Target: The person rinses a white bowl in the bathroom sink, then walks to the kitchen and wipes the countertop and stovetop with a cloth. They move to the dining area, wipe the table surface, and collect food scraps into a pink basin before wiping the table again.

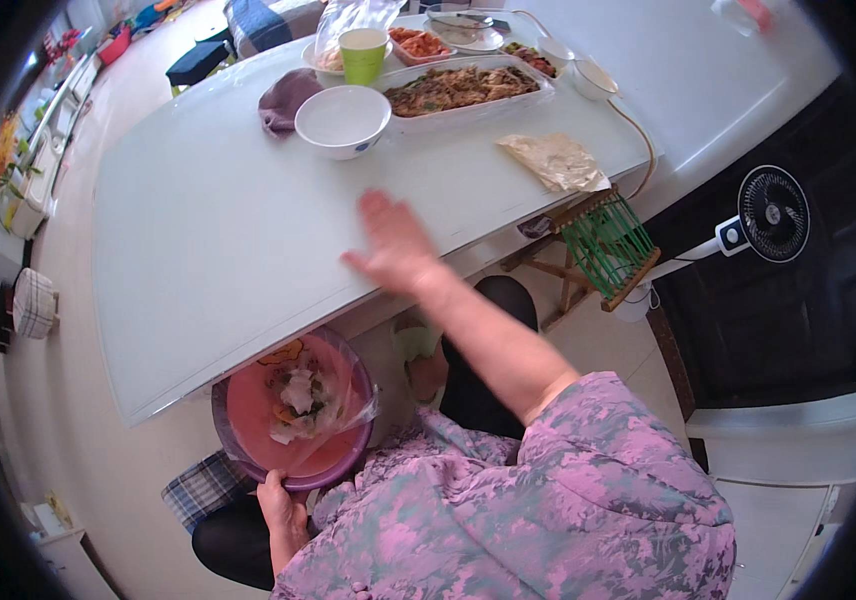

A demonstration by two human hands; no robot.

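My left hand (285,504) grips the near rim of a purple plastic basin (358,450). The basin is partly under the table edge and holds a clear plastic bag (353,416) with crumpled tissue (300,390) and food scraps. My right hand (392,244), somewhat blurred, is flat over the near part of the white table (195,247), fingers towards a white bowl (343,120); it holds nothing. Beside the bowl are a dark purple cloth (287,101) and a green paper cup (363,56). A plastic tray of cooked food (465,86) lies behind it.
A crumpled brown paper or plastic bag (557,161) lies at the table's right edge. Further dishes, one with red food (419,45), stand at the back. A folding stool with green straps (608,240) and a fan (773,214) are at the right, a plaid-covered stool (206,487) by my left leg.
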